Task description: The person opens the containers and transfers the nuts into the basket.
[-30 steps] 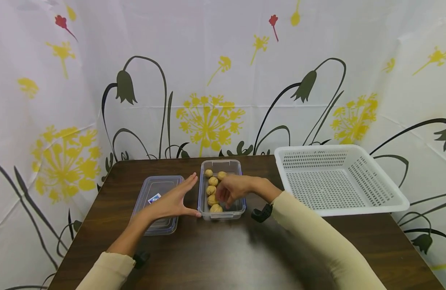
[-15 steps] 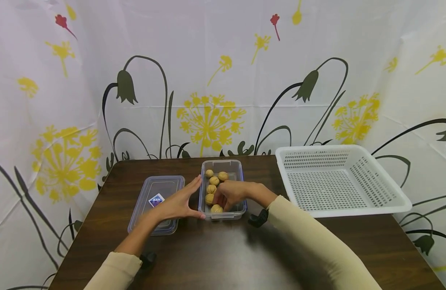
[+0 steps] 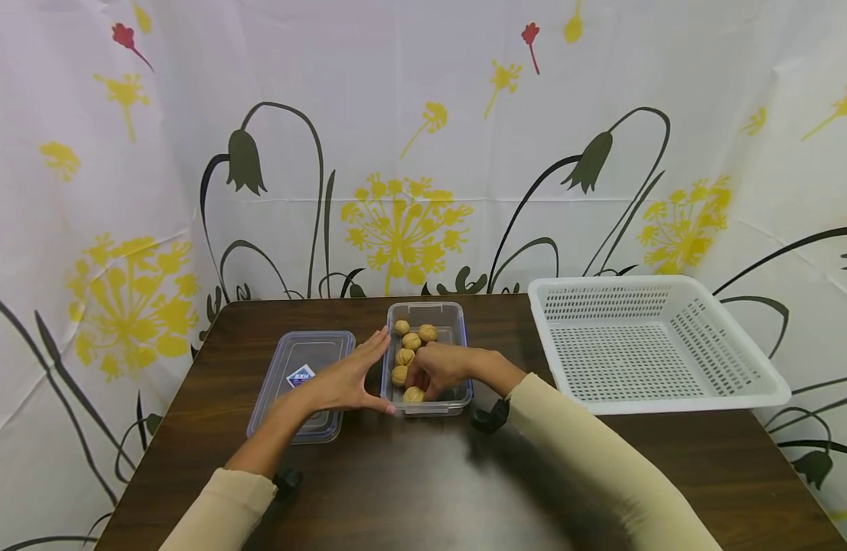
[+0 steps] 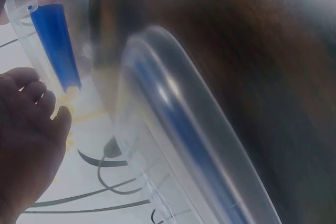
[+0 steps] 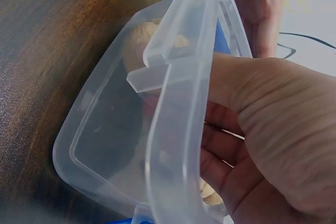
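Rt hand [image 3: 442, 366] has slid left in our clear box [image 3: 437, 408]; can't tell if we're pinching. Lt hand [image 3: 346, 383] spread wide. Walnuts [image 3: 413, 395] prob. hard, light, rolly: pinch mid-shell.

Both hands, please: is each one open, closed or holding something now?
Left hand: open, beside the box of nuts.
Right hand: inside that box; whether it holds any cannot be told.

Right hand [image 3: 444, 366] hiding part of the clear box [image 3: 426, 306], fingertips obscured, hard to tell whether they pinch a walnut [image 3: 414, 395], lidded box [image 3: 285, 358] partly behind the left hand [image 3: 339, 386], fine print on its label [image 3: 301, 376] unreadable, sleeves [image 3: 223, 505] cut off below, counter [image 4: 262, 77] blurred from the left wrist.
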Available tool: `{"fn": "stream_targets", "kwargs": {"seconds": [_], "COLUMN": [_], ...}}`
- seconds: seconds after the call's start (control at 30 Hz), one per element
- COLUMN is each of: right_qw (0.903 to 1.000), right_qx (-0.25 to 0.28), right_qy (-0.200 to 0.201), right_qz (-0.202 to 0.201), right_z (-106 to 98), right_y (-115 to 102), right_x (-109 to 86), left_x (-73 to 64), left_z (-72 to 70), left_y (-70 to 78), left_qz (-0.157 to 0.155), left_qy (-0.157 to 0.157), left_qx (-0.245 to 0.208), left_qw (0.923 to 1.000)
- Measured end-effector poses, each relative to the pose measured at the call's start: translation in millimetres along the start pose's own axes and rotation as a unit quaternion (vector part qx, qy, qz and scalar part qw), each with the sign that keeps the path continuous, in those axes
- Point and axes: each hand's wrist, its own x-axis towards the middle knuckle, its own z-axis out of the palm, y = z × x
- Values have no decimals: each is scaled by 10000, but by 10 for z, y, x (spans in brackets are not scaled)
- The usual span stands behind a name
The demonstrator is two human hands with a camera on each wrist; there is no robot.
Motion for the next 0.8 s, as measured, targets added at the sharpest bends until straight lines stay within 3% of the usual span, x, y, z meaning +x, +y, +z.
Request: {"fn": "stream_targets", "kwargs": {"seconds": [0.4, 0.8], "right_qw": [9994, 9952], "right_qx": [275, 520], "right_qy": [159, 713], "right_qz": [-112, -413], "right_z": [-166, -570], "right_y": [5, 101], "right_x": [-156, -510], "left_x": [-3, -10], "left_z": [4, 7], "left_y": [18, 25], "left_qz": [-108, -169], "left_qy": [-72, -40], "left_qx": [91, 125], "left_qw": [9999, 9998]}}
